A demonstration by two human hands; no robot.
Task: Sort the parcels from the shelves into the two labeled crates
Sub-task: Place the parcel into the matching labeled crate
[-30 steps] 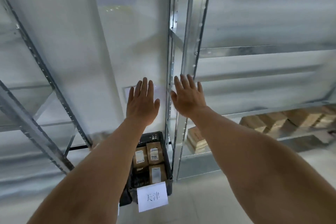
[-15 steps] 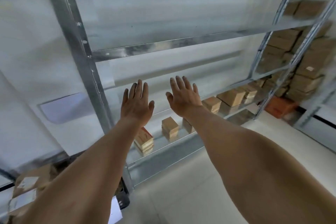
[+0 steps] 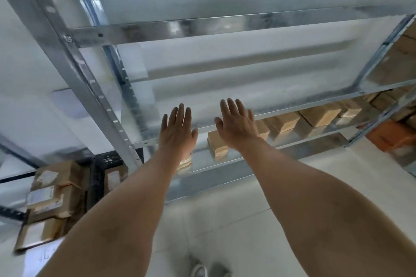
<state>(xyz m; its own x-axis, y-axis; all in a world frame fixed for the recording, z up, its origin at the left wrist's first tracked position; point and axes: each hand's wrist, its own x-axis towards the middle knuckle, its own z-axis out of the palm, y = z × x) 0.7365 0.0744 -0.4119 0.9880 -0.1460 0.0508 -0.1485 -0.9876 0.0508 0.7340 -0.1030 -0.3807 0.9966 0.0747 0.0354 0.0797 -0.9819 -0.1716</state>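
Both arms reach fwd toward the metal shelving unit (image 3: 202, 29), palms down, backs of the hands to the camera. Left hand (image 3: 176, 134) is spread flat, fingers straight and close together, thumb out to the right; it holds nothing. Right hand (image 3: 238, 125) is the same: fingers straight, thumb out to the left, nothing in it. The two hands are near each other but apart, a gap between the thumbs.

Below and beyond the hands, on a low shelf (image 3: 225, 164), sits a row of brown cardboard parcels (image 3: 283, 122) running off to the right. One small stack (image 3: 217, 144) shows in the gap between the hands, just beside the right wrist. Another parcel (image 3: 184, 162) is partly hidden under the left wrist. Neither hand touches any of them (as far as this angle shows).

More brown boxes (image 3: 398, 60) stand on the upper shelves at far right, blurred. An orange item (image 3: 389, 136) lies on the floor by the rack's right post; can't tell what it is.

At lower left, black crates (image 3: 96, 177) sit side by side on the floor. The left one holds kraft parcels with white labels (image 3: 51, 195), piled loosely; the other shows one labelled parcel (image 3: 113, 177). A white paper sign (image 3: 42, 254) hangs at the front, writing too blurred to read.

Pale tiled floor (image 3: 225, 220) below; a shoe tip (image 3: 199, 271) at bottom edge.
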